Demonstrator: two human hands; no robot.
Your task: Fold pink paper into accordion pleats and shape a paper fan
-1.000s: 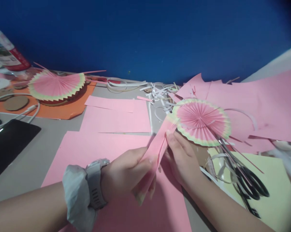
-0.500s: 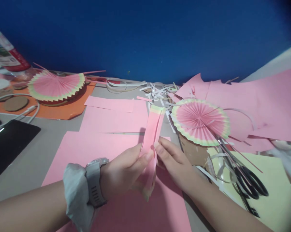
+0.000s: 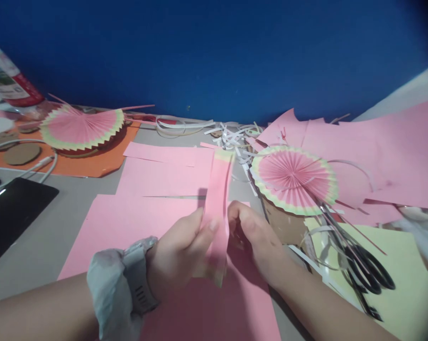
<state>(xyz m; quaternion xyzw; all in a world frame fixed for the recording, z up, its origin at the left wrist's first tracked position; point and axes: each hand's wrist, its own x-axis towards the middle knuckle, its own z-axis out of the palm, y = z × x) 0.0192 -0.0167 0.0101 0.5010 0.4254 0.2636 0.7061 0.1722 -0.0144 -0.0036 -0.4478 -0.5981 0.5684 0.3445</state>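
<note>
A folded pink paper strip (image 3: 218,189) with pale yellow-green ends stands upright in the middle. My left hand (image 3: 189,246) grips it, thumb pressed on its front face. My right hand (image 3: 254,234) is curled at the strip's right edge, its fingers partly hidden and blurred; whether it touches the paper is unclear. Beneath both hands lies a large pink sheet (image 3: 129,222), with a smaller pink sheet (image 3: 157,180) behind it.
Pleated paper discs lie left (image 3: 82,125) and right (image 3: 294,177). Black-handled scissors (image 3: 370,270) rest near yellow paper (image 3: 409,279). White paper scraps (image 3: 235,135) lie at the back. A phone (image 3: 18,213) and a bottle (image 3: 11,78) are on the left.
The strip and my left hand have shifted slightly left. My right hand's fingers have come away from the front of the strip and curled in.
</note>
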